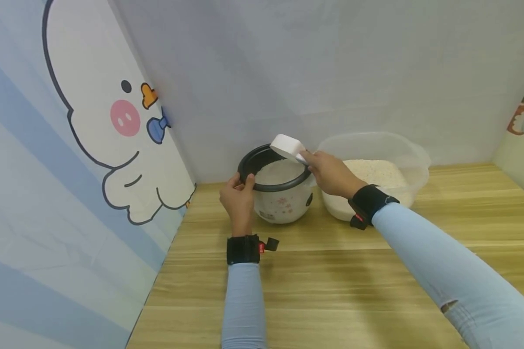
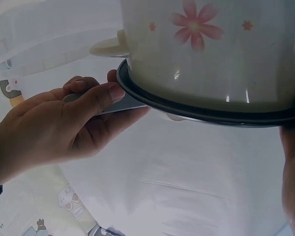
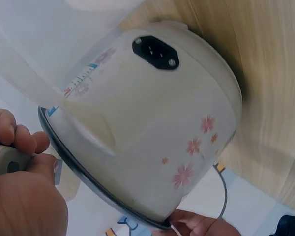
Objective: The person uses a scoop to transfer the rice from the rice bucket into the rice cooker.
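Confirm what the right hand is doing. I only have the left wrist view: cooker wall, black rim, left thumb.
Observer: In the head view the right hand grips a white scoop, held over the rice cooker at its far rim.
Operator: Anything in the pot?
Observer: Yes, white rice, up close to the black rim.
Operator: What's beside the cooker?
Observer: A clear plastic tub with more rice in it stands just to the cooker's right on the wooden table.
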Available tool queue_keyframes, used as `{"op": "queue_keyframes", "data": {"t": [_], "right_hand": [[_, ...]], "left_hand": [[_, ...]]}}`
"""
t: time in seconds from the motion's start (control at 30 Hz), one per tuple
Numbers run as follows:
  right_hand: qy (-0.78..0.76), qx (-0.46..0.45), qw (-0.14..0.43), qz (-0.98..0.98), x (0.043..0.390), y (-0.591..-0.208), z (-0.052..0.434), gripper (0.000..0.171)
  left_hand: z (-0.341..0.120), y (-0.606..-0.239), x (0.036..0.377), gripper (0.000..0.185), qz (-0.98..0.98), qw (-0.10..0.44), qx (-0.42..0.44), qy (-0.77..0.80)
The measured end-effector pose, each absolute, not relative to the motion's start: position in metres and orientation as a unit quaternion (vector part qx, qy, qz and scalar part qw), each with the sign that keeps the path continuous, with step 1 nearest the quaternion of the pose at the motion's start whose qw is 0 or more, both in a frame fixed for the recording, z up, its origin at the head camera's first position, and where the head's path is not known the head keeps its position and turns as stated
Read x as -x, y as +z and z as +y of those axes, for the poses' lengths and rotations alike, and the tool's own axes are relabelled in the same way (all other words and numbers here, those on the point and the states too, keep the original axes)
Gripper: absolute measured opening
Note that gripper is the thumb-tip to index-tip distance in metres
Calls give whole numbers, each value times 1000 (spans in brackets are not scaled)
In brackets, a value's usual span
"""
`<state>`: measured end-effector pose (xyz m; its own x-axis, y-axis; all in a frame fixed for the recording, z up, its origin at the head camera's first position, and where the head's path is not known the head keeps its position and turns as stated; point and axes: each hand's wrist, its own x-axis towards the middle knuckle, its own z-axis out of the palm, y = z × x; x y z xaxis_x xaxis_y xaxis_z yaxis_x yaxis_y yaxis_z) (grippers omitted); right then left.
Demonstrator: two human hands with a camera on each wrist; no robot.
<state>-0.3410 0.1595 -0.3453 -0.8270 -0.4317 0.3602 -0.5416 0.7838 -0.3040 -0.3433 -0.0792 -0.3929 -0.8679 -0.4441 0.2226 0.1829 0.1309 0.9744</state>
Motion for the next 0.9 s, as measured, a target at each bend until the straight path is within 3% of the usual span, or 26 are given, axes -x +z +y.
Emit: {"op": "queue_keyframes", "data": {"t": [0.33,0.63,0.9], "right_hand": [[180,-281,150,-931,340,-345,161,48],[202,-238,161,-936,345,-338,191,48],[146,-191,107,-965,350,-339,236,42]], "left_hand": [[-84,-395,345,50,-710,238,-96,-656],[-83,-394,345,51,-715,242,-89,-650],[-85,-394,344,51,-712,245,-87,-652]]}}
